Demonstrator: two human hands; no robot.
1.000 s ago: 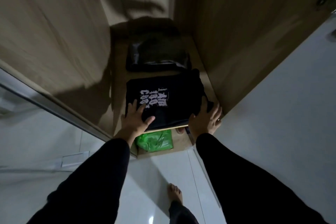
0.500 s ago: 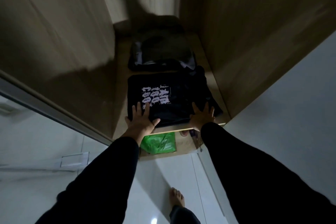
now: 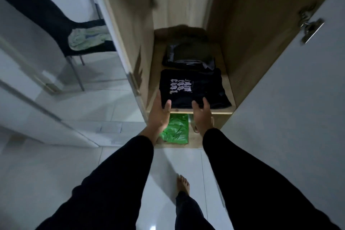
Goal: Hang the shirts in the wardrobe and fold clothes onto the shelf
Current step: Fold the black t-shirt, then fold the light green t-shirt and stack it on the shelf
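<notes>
A folded black shirt [image 3: 194,89] with white lettering lies at the front of the wooden wardrobe shelf [image 3: 203,112]. Behind it sits a second folded dark garment [image 3: 188,56]. My left hand [image 3: 160,114] hovers at the shelf's front edge by the shirt's near left corner, fingers relaxed and spread, holding nothing. My right hand [image 3: 202,115] hovers just in front of the shirt's near edge, fingers loosely straight, also holding nothing. Whether the fingertips still touch the cloth is unclear.
A green plastic bag [image 3: 176,130] lies on the wardrobe floor below the shelf. The white wardrobe door [image 3: 291,99] stands open at right with a metal hinge [image 3: 310,28]. A dark chair [image 3: 74,31] holding a pale cloth stands at left. My bare foot [image 3: 183,185] is on the white tiles.
Both hands have lifted off the black shirt and drawn back toward the shelf's front edge. The view has pulled back and swung left, showing the chair and the door.
</notes>
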